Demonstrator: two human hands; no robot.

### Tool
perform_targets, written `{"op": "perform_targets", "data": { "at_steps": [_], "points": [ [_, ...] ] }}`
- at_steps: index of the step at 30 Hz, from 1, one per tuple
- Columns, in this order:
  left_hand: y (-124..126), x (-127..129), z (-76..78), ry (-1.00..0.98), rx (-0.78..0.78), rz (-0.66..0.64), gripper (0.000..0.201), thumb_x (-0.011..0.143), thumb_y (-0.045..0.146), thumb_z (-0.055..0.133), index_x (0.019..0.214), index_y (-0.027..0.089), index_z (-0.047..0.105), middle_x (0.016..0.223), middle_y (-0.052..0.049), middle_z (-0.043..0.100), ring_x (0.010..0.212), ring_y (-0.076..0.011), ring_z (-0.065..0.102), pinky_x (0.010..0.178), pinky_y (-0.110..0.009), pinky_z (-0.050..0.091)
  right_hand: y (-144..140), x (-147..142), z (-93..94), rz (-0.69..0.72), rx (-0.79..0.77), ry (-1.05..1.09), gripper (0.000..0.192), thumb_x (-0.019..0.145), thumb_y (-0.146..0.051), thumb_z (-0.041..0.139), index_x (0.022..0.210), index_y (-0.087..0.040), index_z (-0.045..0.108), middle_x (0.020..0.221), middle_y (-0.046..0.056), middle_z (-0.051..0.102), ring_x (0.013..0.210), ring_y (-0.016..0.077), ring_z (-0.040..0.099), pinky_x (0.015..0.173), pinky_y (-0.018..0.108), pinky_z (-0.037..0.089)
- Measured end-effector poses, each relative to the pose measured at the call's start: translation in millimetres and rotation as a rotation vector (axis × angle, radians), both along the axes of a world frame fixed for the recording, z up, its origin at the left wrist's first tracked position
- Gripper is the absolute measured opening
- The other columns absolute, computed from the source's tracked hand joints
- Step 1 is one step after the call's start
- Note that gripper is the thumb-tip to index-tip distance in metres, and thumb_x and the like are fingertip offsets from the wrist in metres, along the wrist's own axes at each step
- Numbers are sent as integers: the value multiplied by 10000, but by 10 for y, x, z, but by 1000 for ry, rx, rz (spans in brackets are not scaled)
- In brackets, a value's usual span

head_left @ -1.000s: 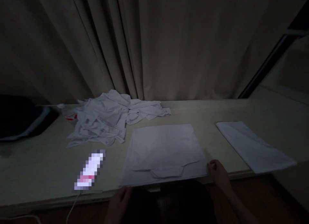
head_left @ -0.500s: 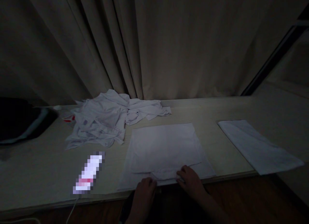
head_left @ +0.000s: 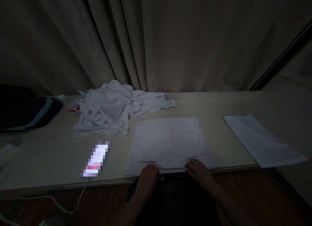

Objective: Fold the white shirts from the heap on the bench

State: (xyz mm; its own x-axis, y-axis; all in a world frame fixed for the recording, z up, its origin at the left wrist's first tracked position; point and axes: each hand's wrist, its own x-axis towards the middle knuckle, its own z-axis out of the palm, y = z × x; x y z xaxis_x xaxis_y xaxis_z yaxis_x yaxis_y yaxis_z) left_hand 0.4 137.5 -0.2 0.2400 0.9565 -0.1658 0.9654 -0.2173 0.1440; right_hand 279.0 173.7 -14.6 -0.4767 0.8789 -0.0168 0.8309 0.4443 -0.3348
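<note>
Both forearms reach forward from the bottom of the view, angled slightly inward toward each other. The left hand (head_left: 148, 177) lies palm down, knuckles up, fingers curled at the tips. The right hand (head_left: 198, 171) mirrors it, palm down with fingers bent and close together. The two hands sit level, near each other with a gap between them.

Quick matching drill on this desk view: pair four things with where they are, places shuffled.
Things:
1. crumpled white clothes
2. flat white garment
3. folded white cloth
4. both hands: left hand, right hand

Places:
A. far right of the desk
B. back left, by the curtain
C. desk centre, at the front
D. at the flat garment's near edge

Pairs: 1-B, 2-C, 3-A, 4-D
</note>
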Motion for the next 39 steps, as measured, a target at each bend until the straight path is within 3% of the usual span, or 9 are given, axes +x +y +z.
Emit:
{"op": "perform_targets", "data": {
  "at_steps": [3,6,10,14,19,23,27,34,39],
  "points": [
    [-10,21,11,-37,10,-33,216,878,173,418,936,208,623,970,-70,619,904,-215,552,783,-345,425,22,-10,24,-5,-11,-23,162,881,-198,493,885,-205,655,888,42,594,858,183,540,765,286,406],
    [-26,103,-11,-118,26,-87,291,857,156,445,1088,243,598,982,-59,615,923,-206,547,807,-337,430,21,-30,-25,-48,-3,9,193,900,-237,477,894,-218,669,869,38,599,848,180,546,762,284,406],
    [-35,255,-99,-165,87,-46,429,837,118,453,1246,233,506,1010,-64,610,918,-198,547,824,-339,446,13,-69,-164,-162,57,84,196,906,-267,482,880,-206,666,857,53,607,854,190,547,786,301,414],
    [-15,417,-159,-190,131,-53,287,889,178,420,1122,224,581,998,-63,624,937,-204,558,818,-345,452,22,-75,-262,-199,86,147,180,899,-265,492,843,-203,652,835,52,601,841,196,545,769,309,419],
    [51,557,-157,-83,92,-39,207,898,194,420,998,223,599,971,-41,629,901,-203,572,784,-339,448,-79,-138,-251,-156,164,237,112,867,-224,524,809,-193,614,807,42,582,813,191,532,746,308,409],
    [123,581,-132,-44,66,-54,171,885,195,445,974,227,588,944,-32,626,863,-198,588,739,-324,446,-177,-333,-160,-79,191,295,76,813,-143,549,830,-196,602,817,32,580,818,184,525,751,304,405],
    [182,591,-99,-1,34,-89,166,883,198,444,984,231,572,944,-33,624,837,-198,605,711,-322,446,-114,-474,-78,-120,196,378,98,825,-139,532,877,-194,594,843,38,584,837,188,530,772,314,421],
    [259,622,-54,46,-20,-175,181,868,151,454,1005,186,566,1020,-69,621,908,-223,600,756,-359,467,-59,-405,-152,-124,199,428,168,840,-109,469,931,-192,585,867,53,595,862,204,538,800,349,445],
    [269,650,-19,44,-35,-156,215,881,152,432,1056,162,556,1055,-81,619,976,-241,576,823,-392,477,49,-413,-88,-151,238,389,249,812,-84,446,979,-186,601,941,81,600,937,218,541,852,382,451]
  ]
}}
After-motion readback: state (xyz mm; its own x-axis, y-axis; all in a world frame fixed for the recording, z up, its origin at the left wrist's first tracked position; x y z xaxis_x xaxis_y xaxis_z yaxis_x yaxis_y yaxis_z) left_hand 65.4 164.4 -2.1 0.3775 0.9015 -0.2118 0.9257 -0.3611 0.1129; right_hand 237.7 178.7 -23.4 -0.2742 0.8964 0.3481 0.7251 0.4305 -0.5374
